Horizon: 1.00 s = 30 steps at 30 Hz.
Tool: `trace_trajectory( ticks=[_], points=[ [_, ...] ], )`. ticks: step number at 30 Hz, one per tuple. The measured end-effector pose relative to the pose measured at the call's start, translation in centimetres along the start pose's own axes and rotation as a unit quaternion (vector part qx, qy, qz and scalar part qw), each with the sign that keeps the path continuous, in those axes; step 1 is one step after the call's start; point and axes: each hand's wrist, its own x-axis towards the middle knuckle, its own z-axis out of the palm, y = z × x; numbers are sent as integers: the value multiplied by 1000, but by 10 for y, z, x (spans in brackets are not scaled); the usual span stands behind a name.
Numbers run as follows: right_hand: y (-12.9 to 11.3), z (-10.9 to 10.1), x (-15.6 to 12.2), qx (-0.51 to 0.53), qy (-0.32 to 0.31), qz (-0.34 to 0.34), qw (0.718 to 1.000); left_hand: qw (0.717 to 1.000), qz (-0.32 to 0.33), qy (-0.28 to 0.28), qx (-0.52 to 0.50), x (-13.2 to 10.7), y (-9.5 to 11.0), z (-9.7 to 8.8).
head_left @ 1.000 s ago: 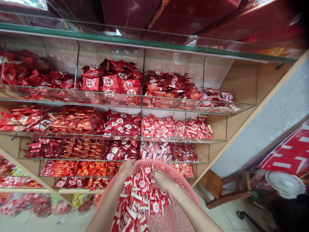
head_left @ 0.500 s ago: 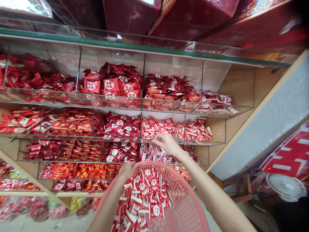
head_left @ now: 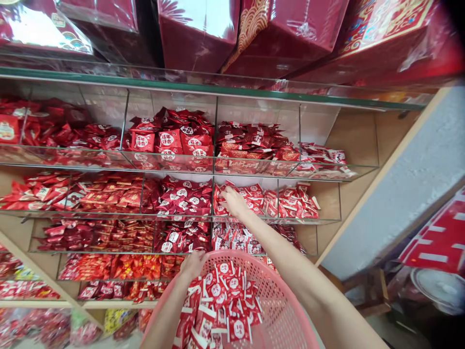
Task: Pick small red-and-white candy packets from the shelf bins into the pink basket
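Note:
My left hand (head_left: 193,264) is closed over the far left rim of a pink perforated plastic basket (head_left: 290,310). Inside it lies a pile of small red-and-white wrapped candies (head_left: 232,291), mostly towards the left. My right hand (head_left: 234,199) reaches over the basket into a glass-fronted shelf compartment with similar red-and-white wrapped candies (head_left: 252,191). Its fingers are bent together at the left part of that pile, against the packets. Whatever lies between the fingertips is hidden.
Glass dividers (head_left: 215,140) and low glass fronts split the shelves into compartments of red packets (head_left: 181,194). Large dark red boxes (head_left: 199,48) stand on the glass shelf above. A grey wall (head_left: 410,169) is at the right, and bagged goods (head_left: 85,327) lie below left.
My right hand has moved forward and slightly left, from in front of the compartment to the candies inside it. My left hand stays on the basket rim. The view has tilted up slightly.

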Motion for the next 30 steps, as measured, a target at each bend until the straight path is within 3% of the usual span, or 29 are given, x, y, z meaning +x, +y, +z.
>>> trace_trajectory(
  ticks=[4, 7, 11, 16, 22, 30],
  points=[
    [2, 1, 2, 4, 11, 2, 1000, 1000, 3, 0, -4, 2, -1, 1],
    [7, 1, 1, 46, 72, 15, 996, 1000, 7, -2, -8, 1, -1, 1],
    [19, -7, -4, 130, 179, 26, 975, 1000, 4, 3, 10, 0, 0, -1],
    [24, -25, -31, 256, 228, 33, 939, 1000, 11, 11, 14, -2, 2, -2],
    [4, -23, -102, 397, 219, 54, 890, 1000, 23, -4, 10, -2, 1, -2],
    [0, 28, -168, 439, 159, 46, 883, 999, 31, -1, 14, 2, -2, 1]
  ],
)
